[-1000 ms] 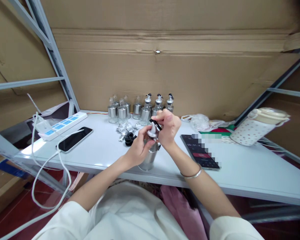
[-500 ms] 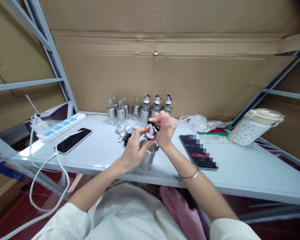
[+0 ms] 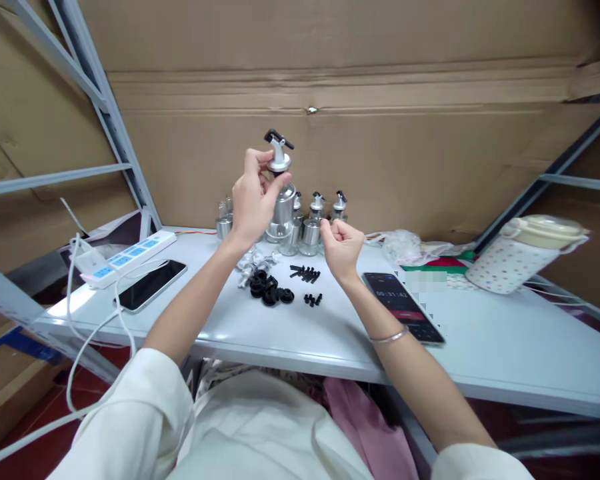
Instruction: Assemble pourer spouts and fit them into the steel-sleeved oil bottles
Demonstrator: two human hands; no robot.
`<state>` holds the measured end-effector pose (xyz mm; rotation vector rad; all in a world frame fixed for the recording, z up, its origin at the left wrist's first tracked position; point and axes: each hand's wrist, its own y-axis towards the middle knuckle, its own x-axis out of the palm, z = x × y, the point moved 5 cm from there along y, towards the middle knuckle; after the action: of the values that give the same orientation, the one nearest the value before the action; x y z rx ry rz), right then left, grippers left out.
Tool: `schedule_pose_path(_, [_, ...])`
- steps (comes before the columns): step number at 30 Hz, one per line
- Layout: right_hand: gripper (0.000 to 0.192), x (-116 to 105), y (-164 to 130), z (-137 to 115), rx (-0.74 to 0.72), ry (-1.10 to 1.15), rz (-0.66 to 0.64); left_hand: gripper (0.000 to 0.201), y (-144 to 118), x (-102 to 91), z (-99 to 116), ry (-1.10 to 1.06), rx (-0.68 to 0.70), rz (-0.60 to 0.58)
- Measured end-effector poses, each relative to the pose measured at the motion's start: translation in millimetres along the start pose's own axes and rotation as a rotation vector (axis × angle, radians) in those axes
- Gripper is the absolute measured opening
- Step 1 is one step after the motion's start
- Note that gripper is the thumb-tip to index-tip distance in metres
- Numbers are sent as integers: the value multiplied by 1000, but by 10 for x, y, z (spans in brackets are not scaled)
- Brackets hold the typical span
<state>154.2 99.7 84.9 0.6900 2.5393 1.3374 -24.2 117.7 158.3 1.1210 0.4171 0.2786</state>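
- Holding the bottle (image 3: 281, 200) up in the upper middle of the frame, the left hand (image 3: 253, 197) pinches it by the neck, thumb and fingers closed just under the black spout (image 3: 279, 141).
- Bottle's long axis runs upright, spout on top, steel base down; it hangs clear above the table (image 3: 480, 347), in front of the row of bottles (image 3: 313, 223) at the back.
- Right hand (image 3: 341, 245) sits lower and to the right of the bottle, loosely curled with fingertips drawn together; whether it pinches some small part I cannot tell. It touches nothing else visible.
- Key relation: the bottle lies up and to the left of the right hand, apart from it; the left hand alone carries it.
- Below the hands, on the table at centre: black rings (image 3: 270, 292), small black pegs (image 3: 305, 273), and clear stoppers (image 3: 250, 257) just left of them.
- Left of centre: a phone (image 3: 150, 285) with a white cable, and a power strip (image 3: 130, 257) behind it.
- Right of centre: a second phone (image 3: 405, 307) near the right wrist, a plastic bag (image 3: 405, 243), and a spotted jug (image 3: 520, 257) at the far right.
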Motion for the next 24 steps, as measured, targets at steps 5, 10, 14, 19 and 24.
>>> schedule_pose_path(5, [47,-70,-40,90,37,33,59,32,-34,315,-704,145,-157,-65])
schedule_pose_path(10, [46,-64,-48,91,36,12,41,30,-203,422,-1118,222,-275,-105])
schedule_pose_path(14, [46,-48,-60,106,5,-3,19,29,-271,457,-1311,235,-322,-154])
schedule_pose_path(19, [45,-41,-79,138,22,-28,2,28,-350,512,-1451,252,-382,-182])
schedule_pose_path(24, [44,-35,-94,142,14,-44,-10,28,-354,583,-1547,245,-414,-217])
